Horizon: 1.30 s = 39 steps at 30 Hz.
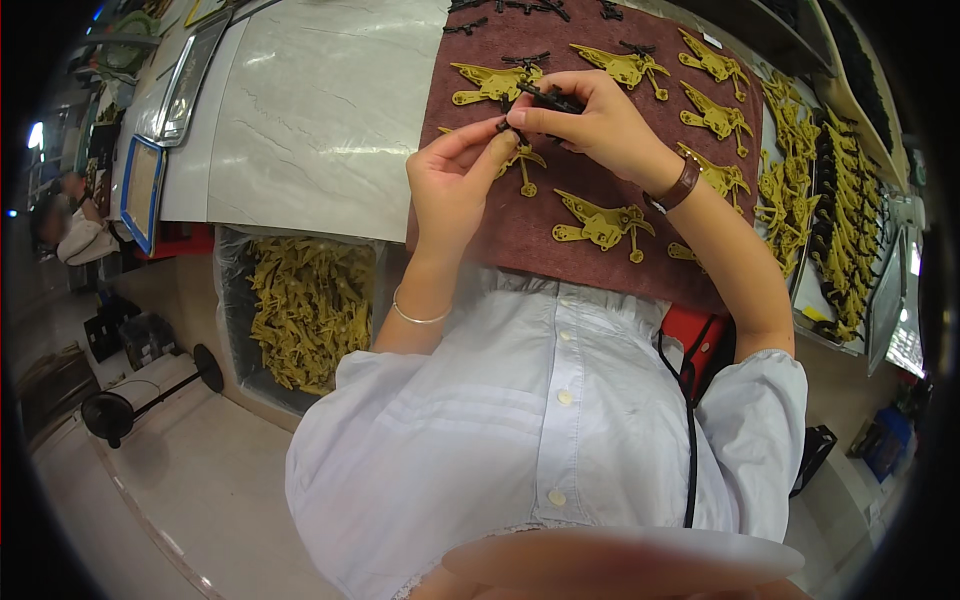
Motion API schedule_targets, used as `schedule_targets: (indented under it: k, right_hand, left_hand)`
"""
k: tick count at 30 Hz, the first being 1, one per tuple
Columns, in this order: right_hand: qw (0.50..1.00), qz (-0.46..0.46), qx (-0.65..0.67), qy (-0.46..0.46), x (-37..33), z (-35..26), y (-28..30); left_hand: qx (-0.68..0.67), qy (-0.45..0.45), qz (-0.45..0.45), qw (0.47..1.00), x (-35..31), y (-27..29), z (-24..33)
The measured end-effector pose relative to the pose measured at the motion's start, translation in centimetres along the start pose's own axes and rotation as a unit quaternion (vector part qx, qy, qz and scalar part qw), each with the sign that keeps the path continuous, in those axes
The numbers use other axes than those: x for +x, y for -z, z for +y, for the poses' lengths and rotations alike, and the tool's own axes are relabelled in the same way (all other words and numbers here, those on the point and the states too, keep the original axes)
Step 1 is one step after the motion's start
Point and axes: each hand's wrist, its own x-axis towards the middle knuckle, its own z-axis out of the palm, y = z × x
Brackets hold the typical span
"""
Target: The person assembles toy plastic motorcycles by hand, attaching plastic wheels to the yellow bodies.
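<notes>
My right hand grips a small black gun-shaped piece between thumb and fingers, above the maroon mat. Thumb and fingertips of my left hand are pinched close beside it, on a tiny dark part. Whether that part belongs to the black piece or is separate, I cannot tell. Beneath both hands lie flat yellow pieces with pointed tips and round-ended arms. One yellow piece is fully visible nearer me, another lies just beyond my fingers, and one is half hidden behind my left hand.
More black gun-shaped pieces lie along the mat's far edge. A lined bin full of yellow pieces stands at left below the marbled tabletop. On the right are heaped yellow pieces and rows of yellow-and-black ones.
</notes>
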Motion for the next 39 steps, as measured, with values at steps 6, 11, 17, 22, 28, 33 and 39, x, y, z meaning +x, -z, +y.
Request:
schedule_targets:
  k: [6, 11, 17, 22, 28, 33, 39]
  right_hand:
    - [0.981, -0.067, -0.144, 0.112, 1.2, 1.6, 0.7]
    - [0.896, -0.088, -0.381, 0.212, 3.0, 0.6, 3.1]
    - [0.880, -0.144, -0.442, 0.103, 4.4, 0.1, 1.6]
    - [0.846, -0.189, -0.489, 0.096, 5.4, -0.7, 0.9]
    - [0.822, -0.209, -0.527, 0.044, 5.9, -1.8, -0.3]
    - [0.834, -0.190, -0.514, 0.057, 5.3, -1.2, 0.6]
    - [0.946, -0.194, -0.259, 0.021, 2.1, -1.4, 4.3]
  left_hand:
    - [0.049, -0.018, 0.009, 0.999, -0.6, 0.8, 0.2]
    - [0.487, -0.279, -0.080, 0.824, 1.2, 4.2, 2.6]
    - [0.566, -0.228, -0.209, 0.764, 2.4, 5.5, 2.5]
    - [0.552, -0.206, -0.233, 0.774, 2.9, 5.7, 2.5]
    - [0.511, -0.201, -0.248, 0.798, 3.4, 5.5, 2.4]
    - [0.508, -0.188, -0.242, 0.805, 3.1, 5.4, 2.6]
    - [0.487, -0.213, -0.237, 0.813, 3.0, 4.6, 3.9]
